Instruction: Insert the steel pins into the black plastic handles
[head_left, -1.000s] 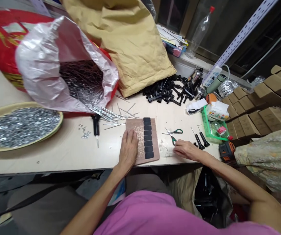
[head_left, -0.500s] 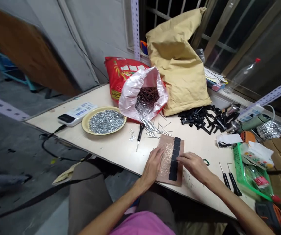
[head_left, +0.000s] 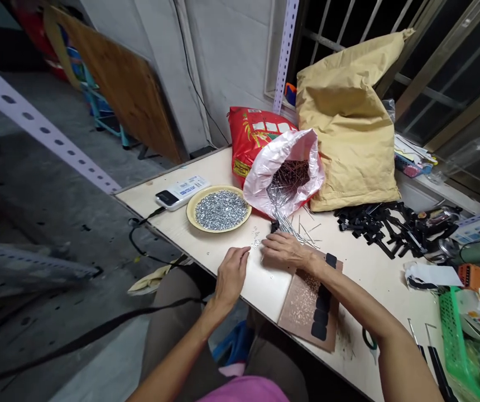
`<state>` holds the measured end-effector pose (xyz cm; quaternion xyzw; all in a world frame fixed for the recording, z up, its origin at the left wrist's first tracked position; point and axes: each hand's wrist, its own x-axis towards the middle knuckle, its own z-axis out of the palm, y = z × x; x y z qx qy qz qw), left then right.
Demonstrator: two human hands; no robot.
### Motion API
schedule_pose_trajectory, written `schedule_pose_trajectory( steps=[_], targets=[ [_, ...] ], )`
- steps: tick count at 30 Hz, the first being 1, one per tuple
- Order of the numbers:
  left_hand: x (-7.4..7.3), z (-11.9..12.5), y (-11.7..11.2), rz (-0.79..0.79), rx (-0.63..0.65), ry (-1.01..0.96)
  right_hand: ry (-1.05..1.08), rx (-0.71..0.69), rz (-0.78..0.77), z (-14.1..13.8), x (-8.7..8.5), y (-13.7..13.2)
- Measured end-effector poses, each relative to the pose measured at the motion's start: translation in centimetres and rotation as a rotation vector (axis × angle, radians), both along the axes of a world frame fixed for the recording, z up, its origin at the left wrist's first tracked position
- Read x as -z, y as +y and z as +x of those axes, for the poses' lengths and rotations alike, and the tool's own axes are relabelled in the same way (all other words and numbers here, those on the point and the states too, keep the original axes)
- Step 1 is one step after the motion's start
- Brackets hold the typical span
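Small shiny metal pieces (head_left: 255, 243) lie loose on the table between my two hands. My left hand (head_left: 231, 274) is closed, thumb and forefinger pinched together beside these pieces; whatever is in the pinch is too small to make out. Across from it, my right hand (head_left: 285, 250) bends its fingers down to the table over a screwdriver (head_left: 274, 226), covering most of it. What those closed fingertips hold is hidden. Under my right forearm lies a brown board (head_left: 296, 304) with a row of black rounded pads (head_left: 320, 312) and pale speckles.
A yellow dish (head_left: 190, 215) of small metal parts stands left, near a phone-like device (head_left: 177, 192). Behind are an open red bag (head_left: 260, 125) of thin rods and a large tan sack (head_left: 349, 139). Black plastic parts (head_left: 390, 226) and a green basket (head_left: 451, 329) occupy the right.
Both hands have left the padded board and moved left to the loose metal pieces. My right hand now covers the screwdriver. The view has turned left.
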<state>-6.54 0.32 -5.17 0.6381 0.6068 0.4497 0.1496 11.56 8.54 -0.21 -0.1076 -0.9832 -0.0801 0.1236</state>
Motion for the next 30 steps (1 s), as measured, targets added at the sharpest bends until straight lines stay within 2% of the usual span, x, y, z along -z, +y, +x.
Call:
schedule_pose_trajectory(
  steps=[2,5,8,12,19,22,25,27,30],
  targets=[
    [0.0,0.6,1.0,-0.007,0.019,0.075,0.245,0.092,-0.072,0.3,-1.2,-0.3],
    [-0.2,1.3,2.3,-0.063,0.04,0.248,0.611,0.31,-0.224,0.6,-3.6,-1.6],
    [-0.3,1.8,3.2,-0.128,0.038,0.419,0.831,0.512,-0.309,1.2,-5.4,-3.7],
    [-0.4,2.1,3.9,-0.125,0.083,0.566,0.83,0.708,-0.392,1.8,-5.5,-6.3],
    [-0.8,2.6,4.6,-0.125,0.154,0.574,0.662,0.81,-0.581,1.6,-3.1,-8.5],
    [-1.0,2.7,4.4,-0.142,0.125,0.482,0.655,0.859,-0.656,1.5,-2.4,-8.7],
    [-1.2,2.4,3.8,-0.131,0.103,0.273,0.637,0.855,-0.693,1.2,-1.7,-8.8],
    [-1.5,2.2,3.3,-0.146,0.124,0.044,0.618,0.84,-0.7,0.8,-1.3,-8.8],
    [-2.3,2.4,2.5,-0.278,0.18,-0.405,0.616,0.79,-0.691,0.1,-1.1,-8.9]
  ],
)
